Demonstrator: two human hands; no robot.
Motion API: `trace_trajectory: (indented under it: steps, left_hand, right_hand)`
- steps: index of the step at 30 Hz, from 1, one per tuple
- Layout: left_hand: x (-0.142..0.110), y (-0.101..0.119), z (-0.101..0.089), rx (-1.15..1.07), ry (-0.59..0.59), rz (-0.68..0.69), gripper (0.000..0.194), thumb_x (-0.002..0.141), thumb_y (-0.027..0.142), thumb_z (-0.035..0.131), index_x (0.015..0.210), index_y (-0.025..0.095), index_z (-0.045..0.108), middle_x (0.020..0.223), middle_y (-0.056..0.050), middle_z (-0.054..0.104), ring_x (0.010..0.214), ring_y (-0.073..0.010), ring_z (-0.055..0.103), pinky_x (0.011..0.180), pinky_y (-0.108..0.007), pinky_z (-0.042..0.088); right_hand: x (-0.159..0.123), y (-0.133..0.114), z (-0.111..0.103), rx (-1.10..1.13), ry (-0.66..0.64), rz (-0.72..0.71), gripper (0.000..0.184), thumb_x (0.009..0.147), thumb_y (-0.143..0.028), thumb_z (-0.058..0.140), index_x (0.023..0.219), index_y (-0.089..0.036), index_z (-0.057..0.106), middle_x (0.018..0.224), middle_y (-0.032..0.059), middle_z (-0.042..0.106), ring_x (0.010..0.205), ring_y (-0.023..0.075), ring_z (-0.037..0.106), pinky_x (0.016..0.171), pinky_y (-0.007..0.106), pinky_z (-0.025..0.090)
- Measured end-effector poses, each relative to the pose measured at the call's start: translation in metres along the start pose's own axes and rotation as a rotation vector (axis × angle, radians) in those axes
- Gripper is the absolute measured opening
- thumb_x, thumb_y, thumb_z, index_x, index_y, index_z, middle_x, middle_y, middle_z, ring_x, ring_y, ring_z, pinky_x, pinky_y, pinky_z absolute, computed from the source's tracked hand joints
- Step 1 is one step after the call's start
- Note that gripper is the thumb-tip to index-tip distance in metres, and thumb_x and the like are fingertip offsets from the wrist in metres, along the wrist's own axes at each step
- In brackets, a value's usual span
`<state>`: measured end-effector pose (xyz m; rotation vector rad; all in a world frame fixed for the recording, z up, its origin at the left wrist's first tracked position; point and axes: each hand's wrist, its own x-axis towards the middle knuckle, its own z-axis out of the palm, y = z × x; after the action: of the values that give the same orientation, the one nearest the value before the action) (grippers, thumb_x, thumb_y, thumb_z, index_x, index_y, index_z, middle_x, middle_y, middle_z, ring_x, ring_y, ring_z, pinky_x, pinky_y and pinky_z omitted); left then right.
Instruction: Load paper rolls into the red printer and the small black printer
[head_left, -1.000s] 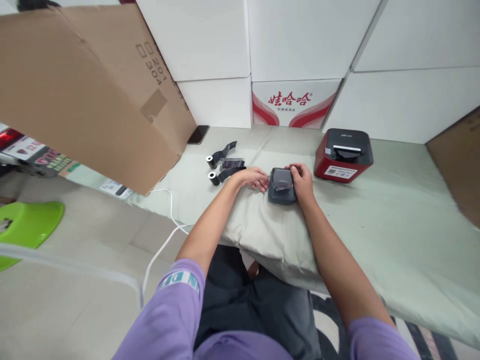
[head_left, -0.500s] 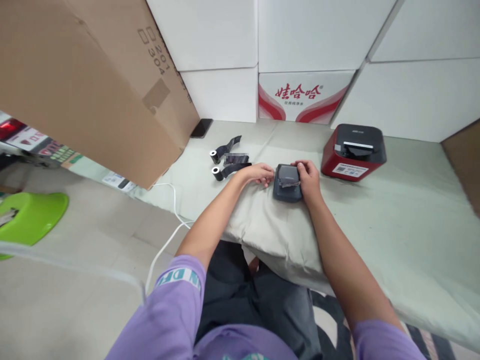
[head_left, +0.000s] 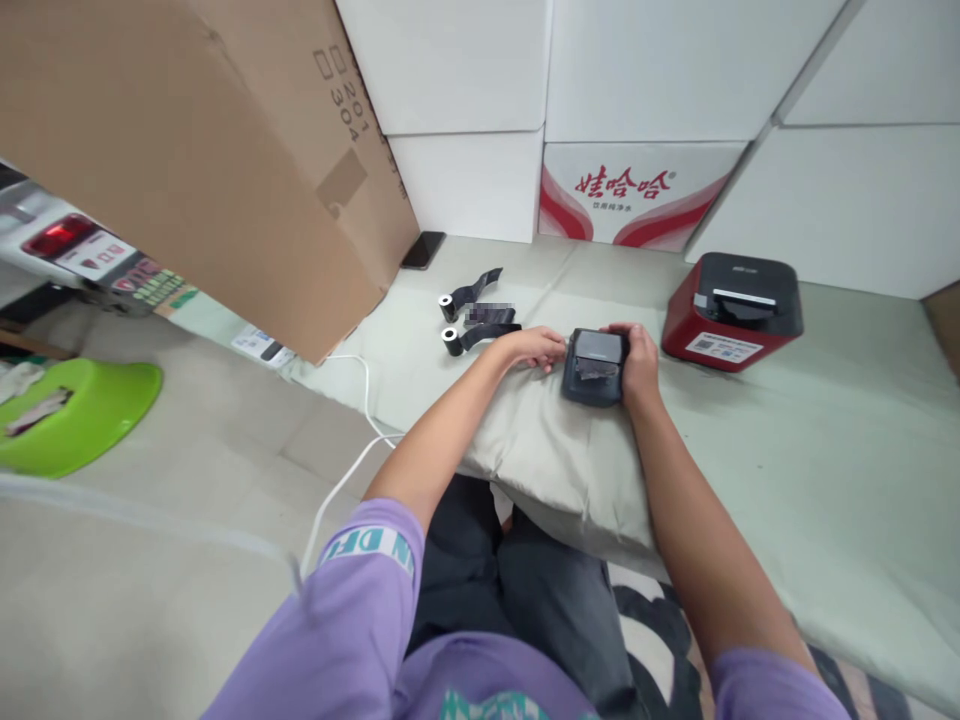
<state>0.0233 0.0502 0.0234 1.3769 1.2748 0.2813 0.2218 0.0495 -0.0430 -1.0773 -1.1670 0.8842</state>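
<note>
A small dark printer [head_left: 594, 384] sits on the cloth-covered table in front of me, with a crumpled dark strip [head_left: 597, 368] lying across its top. Wrapped around the printer's right side is my right hand [head_left: 637, 362], thumb near the upper corner. My left hand [head_left: 541, 348] is at its left edge, fingers curled and pinched together; whatever is between them is hidden. To the left of that hand lie two small rolls, an upper roll [head_left: 448, 306] and a lower roll [head_left: 452, 341], each trailing a black strip.
A red and black box-shaped machine [head_left: 731, 312] stands to the right. White cartons [head_left: 465, 185] line the back, and a tall brown cardboard box [head_left: 225, 170] leans at left. A phone [head_left: 423, 250] lies beside it. A white cable [head_left: 367, 390] hangs over the table edge near a green stool [head_left: 90, 420].
The view has shifted, so the scene sits farther right. The printer's top is turned more toward me, and my right hand still grips it. My left hand stays at its left edge.
</note>
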Motion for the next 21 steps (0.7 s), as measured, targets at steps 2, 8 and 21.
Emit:
trace_trajectory:
  steps: [2,8,21]
  left_hand:
    - [0.001,-0.001,-0.001,-0.001,-0.007,-0.005,0.015,0.082,0.019,0.063,0.068,0.017,0.059,0.062,0.004,0.057,0.049,-0.0058,0.060,0.041,-0.016,0.023]
    - [0.004,-0.008,-0.001,-0.013,-0.005,0.051,0.013,0.083,0.020,0.060,0.070,0.015,0.060,0.062,0.002,0.057,0.050,-0.0064,0.061,0.039,-0.016,0.020]
    - [0.002,-0.019,0.012,-0.135,0.205,0.357,0.067,0.080,0.043,0.075,0.142,0.023,0.058,0.124,-0.011,0.067,0.065,-0.0076,0.061,0.052,-0.020,0.037]
  right_hand:
    - [0.000,-0.001,0.000,-0.018,-0.002,-0.005,0.049,0.091,-0.066,0.047,0.086,-0.023,0.068,0.090,0.0041,0.074,0.089,0.0219,0.067,0.092,0.040,0.050]
    - [-0.002,-0.006,-0.001,-0.037,-0.005,-0.027,0.040,0.091,-0.060,0.050,0.086,-0.023,0.065,0.090,0.0044,0.073,0.088,0.0214,0.066,0.090,0.038,0.050]
    - [-0.002,-0.007,-0.002,-0.085,0.025,-0.015,0.041,0.091,-0.057,0.045,0.089,-0.022,0.066,0.090,0.0042,0.071,0.091,0.0218,0.062,0.092,0.038,0.048]
